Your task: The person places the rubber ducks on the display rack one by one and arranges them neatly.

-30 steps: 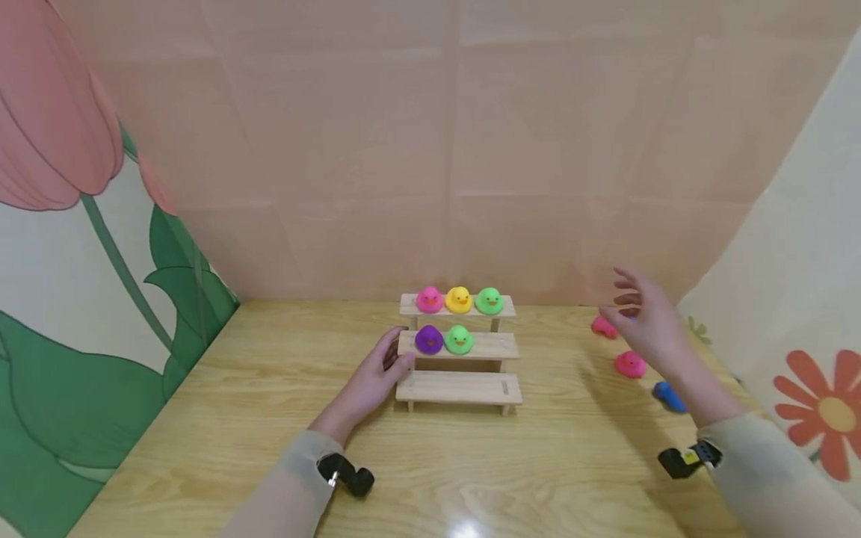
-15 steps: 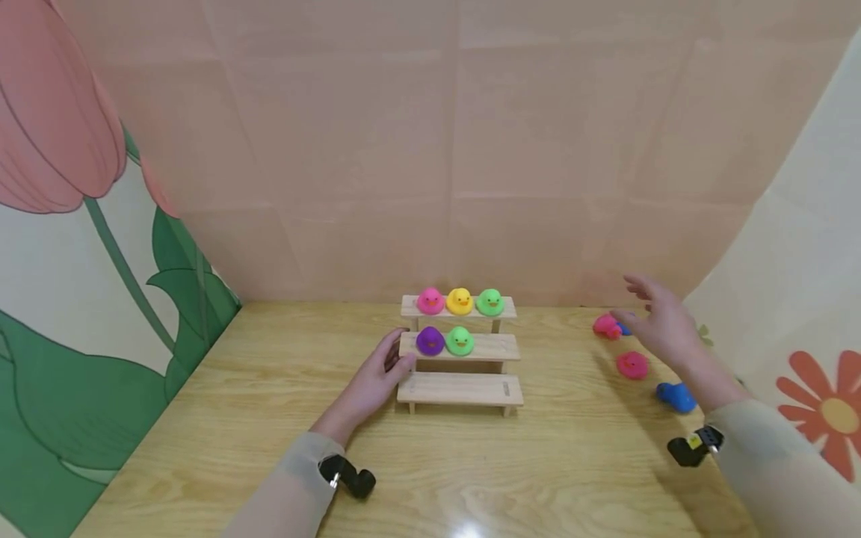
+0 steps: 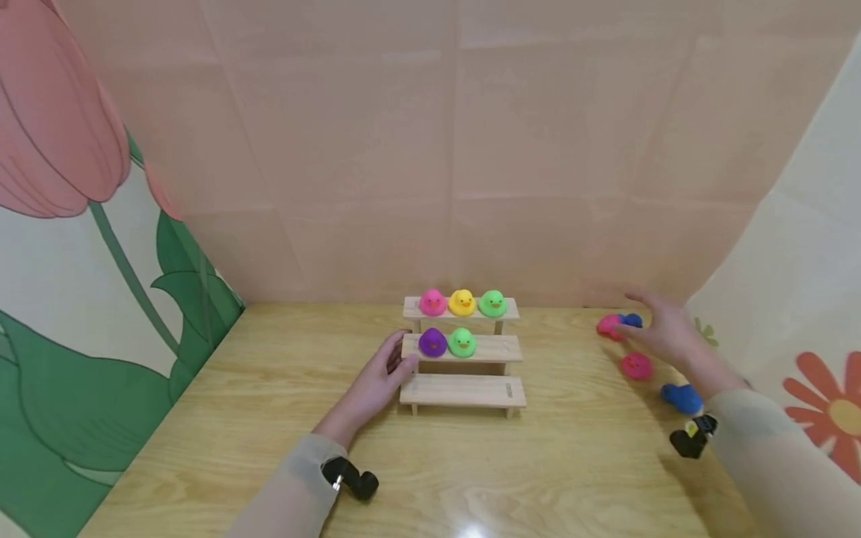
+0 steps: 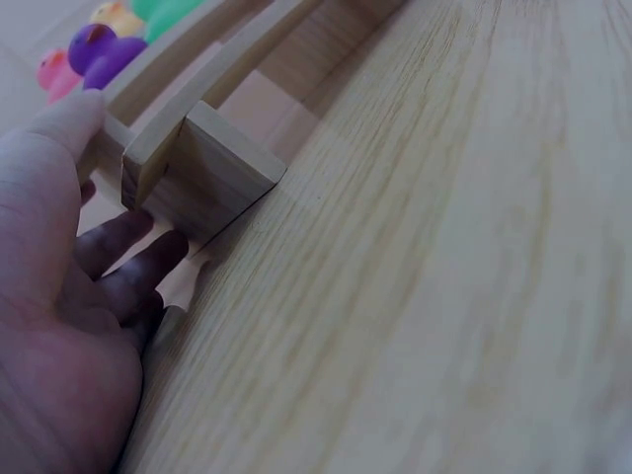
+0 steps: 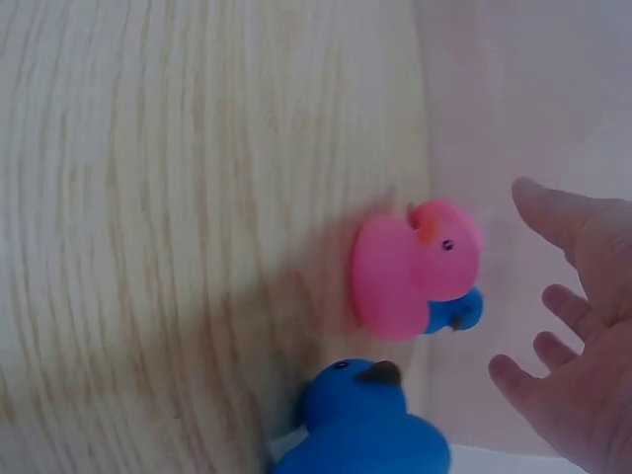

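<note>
Just then the fingers [image 5: 558, 212] of the right hand [image 3: 662, 336] were spread and relaxed, holding nothing, at the right of the head view, their tips almost upon the pink duck [image 3: 609, 326] and the small blue duck [image 3: 631, 320] tucked against it. From the wrist view those two ducks sat touching, the pink one [image 5: 410, 267] nearer the camera, with a larger blue duck [image 5: 360, 420] close below them. To take the pink one cleanly, I judged, the thumb and forefinger ought to close on its sides without nudging its blue neighbour away.

Across the surface [image 3: 269, 418], the left hand [image 3: 377, 381] lay flat and loose beside the left end of the wooden stepped stand [image 3: 464, 390], thumb against the middle step and fingers [image 4: 128, 262] by the lower leg, steadying it rather than gripping anything.

On the stand, a purple duck [image 3: 432, 342] and a green duck [image 3: 461, 341] sat on the middle step; pink, yellow and green ones lined the top; the lowest step was bare. Another pink duck [image 3: 635, 366] lay near the right wrist.
</note>
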The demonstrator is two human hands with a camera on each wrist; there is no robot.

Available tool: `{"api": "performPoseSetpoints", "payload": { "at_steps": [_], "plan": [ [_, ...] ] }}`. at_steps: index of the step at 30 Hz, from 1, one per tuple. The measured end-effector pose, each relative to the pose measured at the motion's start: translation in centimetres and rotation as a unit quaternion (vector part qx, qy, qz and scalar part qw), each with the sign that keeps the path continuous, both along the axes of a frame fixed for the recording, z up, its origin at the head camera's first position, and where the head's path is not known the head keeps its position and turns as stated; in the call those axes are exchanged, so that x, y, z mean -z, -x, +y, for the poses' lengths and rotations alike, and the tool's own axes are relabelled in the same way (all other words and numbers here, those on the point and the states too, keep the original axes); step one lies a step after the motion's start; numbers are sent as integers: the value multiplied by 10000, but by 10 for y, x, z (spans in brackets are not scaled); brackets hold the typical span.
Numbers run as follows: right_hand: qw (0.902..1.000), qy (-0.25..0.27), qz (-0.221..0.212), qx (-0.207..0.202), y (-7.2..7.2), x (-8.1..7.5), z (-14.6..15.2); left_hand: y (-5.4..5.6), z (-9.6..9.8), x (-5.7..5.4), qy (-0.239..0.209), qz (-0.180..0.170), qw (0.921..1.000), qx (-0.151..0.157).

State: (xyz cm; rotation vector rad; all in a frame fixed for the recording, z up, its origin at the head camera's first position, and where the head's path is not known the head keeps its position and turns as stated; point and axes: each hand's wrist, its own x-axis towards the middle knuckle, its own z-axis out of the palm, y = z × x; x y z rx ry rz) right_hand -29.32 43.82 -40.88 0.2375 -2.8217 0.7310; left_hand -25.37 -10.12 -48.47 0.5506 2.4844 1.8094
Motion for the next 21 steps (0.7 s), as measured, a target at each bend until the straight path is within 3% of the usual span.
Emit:
{"api": "performPoseSetpoints", "payload": {
  "at_steps": [7, 18, 21],
  "plan": [
    [9974, 229, -678, -79, 9, 16, 11, -2, 0, 1, 39, -7, 10000, -8],
    [9964, 45, -845, -58, 26, 32, 15, -2, 0, 1, 78, -121, 9999, -42],
    [9976, 85, -666, -192, 34, 36, 20, -1, 0, 0, 44, -90, 9999, -41]
  ]
}}
